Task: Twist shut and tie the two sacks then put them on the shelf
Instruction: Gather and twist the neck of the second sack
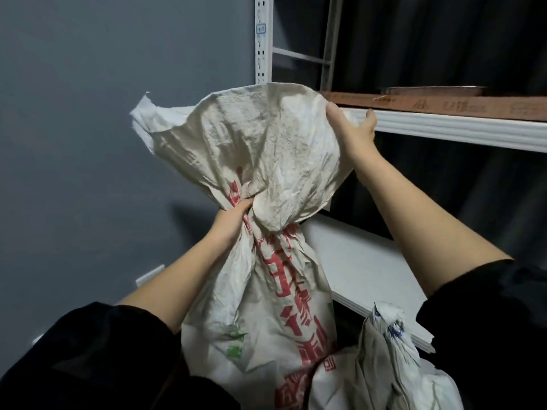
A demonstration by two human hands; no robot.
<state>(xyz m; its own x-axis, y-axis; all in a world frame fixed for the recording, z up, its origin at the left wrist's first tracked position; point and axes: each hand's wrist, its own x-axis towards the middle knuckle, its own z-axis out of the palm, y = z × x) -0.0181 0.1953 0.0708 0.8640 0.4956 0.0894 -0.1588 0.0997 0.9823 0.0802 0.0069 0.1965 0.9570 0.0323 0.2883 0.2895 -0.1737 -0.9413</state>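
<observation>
A large off-white woven sack with red and green print stands upright in front of me, its neck gathered and twisted. My left hand grips that neck from the left. The loose top of the sack fans out above. My right hand holds the fanned top's right edge, up by the shelf rail. A second, smaller white sack with a bunched, pointed top stands at the lower right, touching the first.
A white metal shelf unit stands ahead: an upright post, an upper shelf rail with a brown board on it, and a lower white shelf board. A grey wall is to the left.
</observation>
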